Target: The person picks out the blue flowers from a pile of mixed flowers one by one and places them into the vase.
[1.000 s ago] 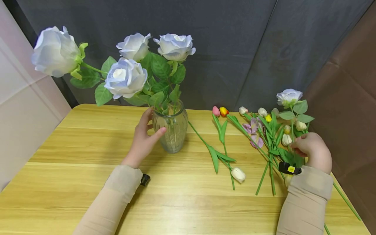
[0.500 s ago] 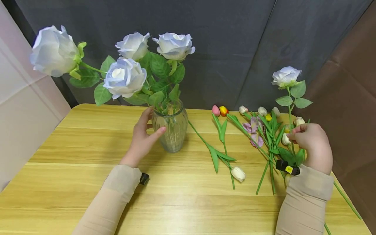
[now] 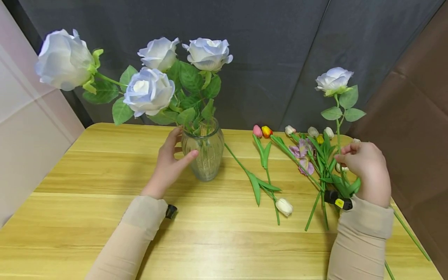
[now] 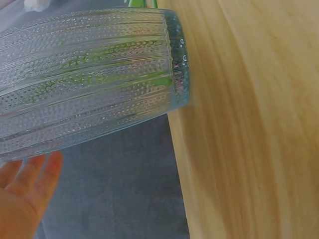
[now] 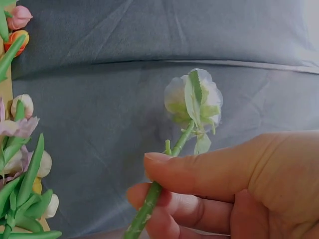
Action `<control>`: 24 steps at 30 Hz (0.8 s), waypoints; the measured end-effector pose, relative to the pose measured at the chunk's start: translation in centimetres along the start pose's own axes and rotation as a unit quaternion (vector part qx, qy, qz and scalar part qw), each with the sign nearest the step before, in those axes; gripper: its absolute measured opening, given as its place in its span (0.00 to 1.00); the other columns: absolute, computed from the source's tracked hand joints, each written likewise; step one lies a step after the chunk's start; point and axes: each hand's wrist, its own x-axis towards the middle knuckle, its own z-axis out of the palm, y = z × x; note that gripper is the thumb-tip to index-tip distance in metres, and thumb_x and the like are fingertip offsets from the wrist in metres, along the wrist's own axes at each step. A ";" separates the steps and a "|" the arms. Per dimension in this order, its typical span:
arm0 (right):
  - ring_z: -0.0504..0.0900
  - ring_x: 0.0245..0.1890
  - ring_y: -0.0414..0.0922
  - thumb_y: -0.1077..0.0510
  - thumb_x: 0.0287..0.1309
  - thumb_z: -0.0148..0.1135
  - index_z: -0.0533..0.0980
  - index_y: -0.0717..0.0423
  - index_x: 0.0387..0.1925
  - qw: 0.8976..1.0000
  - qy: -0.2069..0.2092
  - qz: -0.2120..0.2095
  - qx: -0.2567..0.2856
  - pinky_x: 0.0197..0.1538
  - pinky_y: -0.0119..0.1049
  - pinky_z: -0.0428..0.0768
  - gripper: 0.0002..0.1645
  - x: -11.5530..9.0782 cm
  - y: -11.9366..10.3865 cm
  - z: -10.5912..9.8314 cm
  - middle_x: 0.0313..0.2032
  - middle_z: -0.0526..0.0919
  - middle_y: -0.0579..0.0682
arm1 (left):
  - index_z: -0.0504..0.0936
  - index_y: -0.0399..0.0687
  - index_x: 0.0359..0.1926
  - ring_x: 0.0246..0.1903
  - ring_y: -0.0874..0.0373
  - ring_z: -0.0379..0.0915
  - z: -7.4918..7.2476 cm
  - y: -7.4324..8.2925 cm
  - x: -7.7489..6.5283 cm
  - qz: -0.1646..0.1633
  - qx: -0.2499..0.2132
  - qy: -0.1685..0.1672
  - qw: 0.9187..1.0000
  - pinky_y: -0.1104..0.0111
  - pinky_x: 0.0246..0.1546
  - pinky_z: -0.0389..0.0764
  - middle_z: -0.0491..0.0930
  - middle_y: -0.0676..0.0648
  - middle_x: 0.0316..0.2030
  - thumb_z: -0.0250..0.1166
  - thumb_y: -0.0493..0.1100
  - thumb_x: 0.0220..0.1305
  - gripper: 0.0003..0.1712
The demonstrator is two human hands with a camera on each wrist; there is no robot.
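Note:
A ribbed glass vase (image 3: 203,153) (image 4: 89,74) stands on the wooden table (image 3: 105,217) and holds several white roses (image 3: 150,91). My left hand (image 3: 169,165) (image 4: 22,191) rests against the vase's left side, fingers straight. At the right my right hand (image 3: 365,167) (image 5: 224,191) pinches the green stem of a single white rose (image 3: 333,79) (image 5: 194,99), held upright above a pile of loose flowers (image 3: 315,155).
Loose tulips lie on the table: pink and orange ones (image 3: 261,132), a white one (image 3: 284,207) with a long stem, and several more under my right hand. A dark fabric backdrop (image 3: 280,58) stands behind; a pale wall (image 3: 21,128) is at left.
My right hand has lifted the single white rose from the pile and brought it upright, a little to the left. The left hand and vase have stayed put.

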 end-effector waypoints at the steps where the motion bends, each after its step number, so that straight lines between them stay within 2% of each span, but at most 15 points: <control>1: 0.72 0.34 0.53 0.53 0.60 0.62 0.74 0.63 0.40 1.000 0.001 -0.002 0.000 0.33 0.43 0.69 0.16 0.0 -0.1 0.0 0.30 0.79 0.51 | 0.57 0.44 0.71 0.59 0.47 0.64 0.0 0.2 0.0 -0.002 0.000 -0.002 1.000 0.52 0.53 0.70 0.65 0.41 0.63 0.67 0.37 0.61 0.41; 6: 0.72 0.32 0.52 0.52 0.60 0.63 0.74 0.62 0.39 1.000 0.007 -0.012 -0.004 0.32 0.42 0.68 0.16 -0.3 -0.8 0.1 0.29 0.80 0.51 | 0.57 0.34 0.69 0.59 0.42 0.63 -0.3 2.7 -0.2 -0.006 0.003 -0.012 1.000 0.49 0.53 0.69 0.64 0.35 0.63 0.66 0.34 0.61 0.39; 9: 0.73 0.30 0.50 0.52 0.60 0.63 0.75 0.61 0.39 1.000 0.008 -0.016 -0.004 0.31 0.42 0.68 0.16 -0.4 -1.1 0.1 0.29 0.80 0.51 | 0.57 0.33 0.69 0.58 0.39 0.64 -0.5 3.4 -0.4 -0.001 0.005 -0.016 1.000 0.48 0.52 0.70 0.64 0.34 0.62 0.65 0.36 0.63 0.38; 16: 0.74 0.27 0.48 0.53 0.59 0.64 0.75 0.61 0.37 0.999 0.017 -0.037 -0.010 0.29 0.40 0.69 0.14 -0.7 -2.0 0.5 0.29 0.80 0.50 | 0.59 0.48 0.71 0.58 0.47 0.65 -0.5 0.2 0.1 0.003 0.015 -0.014 1.000 0.51 0.53 0.70 0.66 0.44 0.63 0.68 0.41 0.61 0.40; 20: 0.72 0.26 0.48 0.55 0.57 0.66 0.76 0.60 0.34 0.997 0.036 -0.063 -0.018 0.28 0.40 0.68 0.12 -0.8 -2.5 0.8 0.28 0.79 0.50 | 0.60 0.50 0.70 0.58 0.48 0.66 -0.5 -0.2 0.1 0.008 0.027 -0.015 0.999 0.50 0.53 0.70 0.67 0.45 0.62 0.69 0.48 0.60 0.41; 24: 0.71 0.25 0.49 0.56 0.56 0.67 0.77 0.59 0.32 0.996 0.045 -0.082 -0.014 0.26 0.40 0.68 0.10 -1.0 -3.0 1.2 0.28 0.79 0.51 | 0.59 0.47 0.71 0.58 0.47 0.66 -0.7 0.0 0.1 0.008 0.044 -0.019 0.999 0.50 0.53 0.71 0.67 0.44 0.63 0.68 0.51 0.60 0.43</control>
